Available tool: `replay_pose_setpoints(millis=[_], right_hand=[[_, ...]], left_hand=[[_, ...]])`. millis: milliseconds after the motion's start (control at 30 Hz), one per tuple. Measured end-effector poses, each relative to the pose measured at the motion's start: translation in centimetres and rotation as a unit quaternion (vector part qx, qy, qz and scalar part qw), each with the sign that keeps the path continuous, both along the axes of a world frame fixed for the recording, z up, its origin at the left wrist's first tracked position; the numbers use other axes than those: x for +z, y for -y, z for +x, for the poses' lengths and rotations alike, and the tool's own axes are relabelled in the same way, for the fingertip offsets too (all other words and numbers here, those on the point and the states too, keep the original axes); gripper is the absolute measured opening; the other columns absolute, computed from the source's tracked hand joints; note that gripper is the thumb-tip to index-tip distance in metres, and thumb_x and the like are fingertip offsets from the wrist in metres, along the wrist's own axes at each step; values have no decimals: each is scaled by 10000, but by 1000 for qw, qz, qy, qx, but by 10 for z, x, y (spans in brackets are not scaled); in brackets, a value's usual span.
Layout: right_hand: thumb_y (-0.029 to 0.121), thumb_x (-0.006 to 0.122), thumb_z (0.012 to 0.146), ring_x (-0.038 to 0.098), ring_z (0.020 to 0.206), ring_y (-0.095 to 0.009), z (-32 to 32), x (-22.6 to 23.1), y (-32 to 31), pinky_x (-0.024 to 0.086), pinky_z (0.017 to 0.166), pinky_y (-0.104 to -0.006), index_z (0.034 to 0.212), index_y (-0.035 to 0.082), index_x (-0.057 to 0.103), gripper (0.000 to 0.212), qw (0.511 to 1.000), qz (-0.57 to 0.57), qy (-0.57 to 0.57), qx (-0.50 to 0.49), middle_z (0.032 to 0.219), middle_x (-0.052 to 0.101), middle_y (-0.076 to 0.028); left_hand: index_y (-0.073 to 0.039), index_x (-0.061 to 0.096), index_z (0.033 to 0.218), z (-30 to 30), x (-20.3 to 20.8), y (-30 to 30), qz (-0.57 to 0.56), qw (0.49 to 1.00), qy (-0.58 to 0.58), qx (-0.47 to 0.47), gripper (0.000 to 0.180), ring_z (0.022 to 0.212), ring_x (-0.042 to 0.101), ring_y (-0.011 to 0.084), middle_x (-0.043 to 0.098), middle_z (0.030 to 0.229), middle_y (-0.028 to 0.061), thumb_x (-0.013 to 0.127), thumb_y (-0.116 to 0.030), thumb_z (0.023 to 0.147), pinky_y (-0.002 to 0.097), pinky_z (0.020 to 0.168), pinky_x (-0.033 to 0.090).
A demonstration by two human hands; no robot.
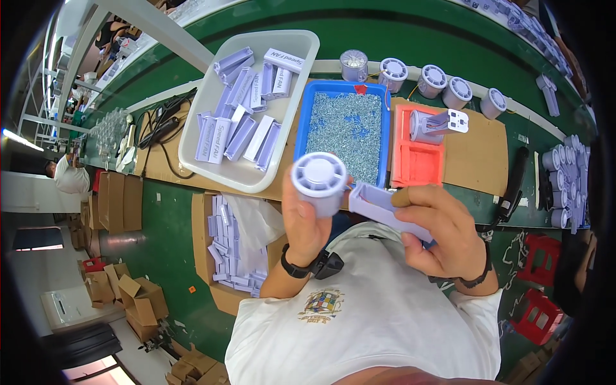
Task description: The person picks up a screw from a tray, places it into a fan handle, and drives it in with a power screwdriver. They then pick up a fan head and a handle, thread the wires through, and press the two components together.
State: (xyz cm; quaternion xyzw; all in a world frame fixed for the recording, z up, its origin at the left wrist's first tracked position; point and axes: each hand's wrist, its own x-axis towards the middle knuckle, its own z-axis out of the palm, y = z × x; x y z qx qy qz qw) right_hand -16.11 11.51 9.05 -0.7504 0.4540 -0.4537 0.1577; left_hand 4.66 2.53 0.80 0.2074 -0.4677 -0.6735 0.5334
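Note:
My left hand [305, 231] is wrapped round a lavender round fan housing [319, 175], its vented face turned up. Between the thumb and fingers of my right hand [449, 234] is a long lavender handle shell [380, 209], hollow side up. The shell's end is close beside the housing; whether they touch I cannot tell. Just beyond both hands lies a blue tray [386, 138] of small metal screws. To its right, a red fixture [419, 168] holds another fan housing [423, 127] with a white-ended handle piece.
At the left a white bin [293, 144] holds several lavender shells. Several fan housings [432, 80] line the bench's back. A black power screwdriver [512, 186] lies at the right, near stacked housings [561, 176]. Below the bench are a cardboard box [204, 244] of shells and red stools [538, 314].

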Motion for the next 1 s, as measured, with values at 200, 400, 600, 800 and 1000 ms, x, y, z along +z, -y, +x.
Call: replay_pose_setpoints(millis=[200, 400, 600, 800, 1000], right_hand=[[-29, 798, 703, 692, 885, -334, 12, -16, 3, 566, 722, -385, 1185, -15, 553, 540, 990, -64, 123, -38, 1068, 681, -220], [-5, 833, 721, 687, 786, -307, 12, -26, 14, 551, 665, -350, 1159, 3, 528, 534, 975, -92, 201, 18, 989, 696, -224], [-19, 841, 703, 664, 706, -275, 8, -15, 13, 536, 627, -337, 1075, 11, 532, 484, 986, -86, 140, 33, 896, 699, -200], [-23, 839, 702, 661, 702, -272, 8, -15, 9, 536, 618, -335, 1052, 8, 536, 464, 985, -74, 158, 15, 886, 693, -190], [-27, 839, 700, 657, 696, -272, 7, -13, 8, 544, 629, -339, 1045, 1, 534, 462, 986, -70, 150, 31, 867, 680, -177]], left_hand=[[-93, 367, 1502, -18, -3, -8, -18, 1000, 6, -2, 714, 1111, 644, 322, 543, 1373, 225, 479, -601, 1012, 445, 864, 580], [-163, 347, 1519, -23, -4, -4, -51, 998, 28, -13, 563, 1080, 652, 350, 478, 1436, 247, 400, -500, 1072, 459, 858, 575], [-164, 406, 1449, -21, -13, 3, -153, 986, 64, -25, 456, 1017, 661, 350, 381, 1507, 242, 340, -447, 1098, 468, 843, 573], [-158, 448, 1360, -23, -19, 3, -154, 987, 41, -34, 408, 982, 663, 352, 361, 1514, 235, 347, -452, 1095, 456, 823, 573], [-154, 451, 1309, -30, -19, 1, -161, 985, 27, -53, 366, 963, 661, 355, 377, 1481, 228, 384, -439, 1090, 452, 793, 574]])
